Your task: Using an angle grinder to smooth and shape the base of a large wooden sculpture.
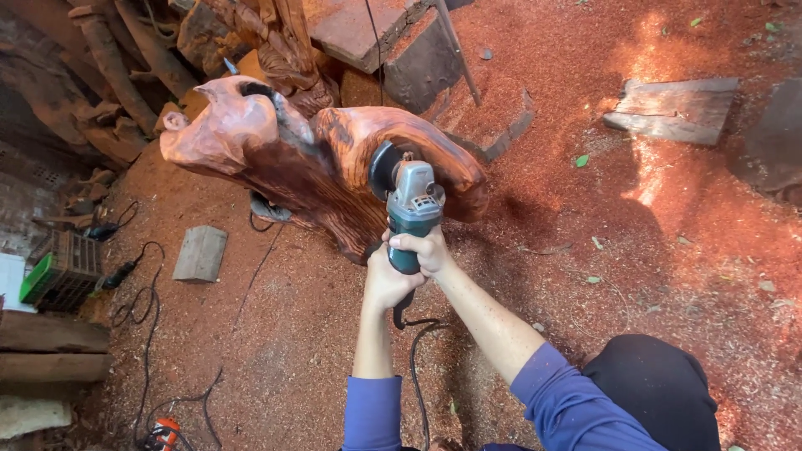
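While your left hand [386,280] and right hand [424,249] wrap their fingers tight around the angle grinder [411,209], its disc meets the carved wood [317,159] at twelve o'clock.

I see the grinder [411,209] resting against the carved root [317,159], both hands behind it. A block [200,253] lies left on the ground; a plank [675,108] far right.

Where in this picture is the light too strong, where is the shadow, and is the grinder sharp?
Head view: sun patches glare on the sawdust at upper right; shadow darkens the left edge near the crate. The grinder and both hands, left and right, are sharp. The wide lens bends the edges slightly.
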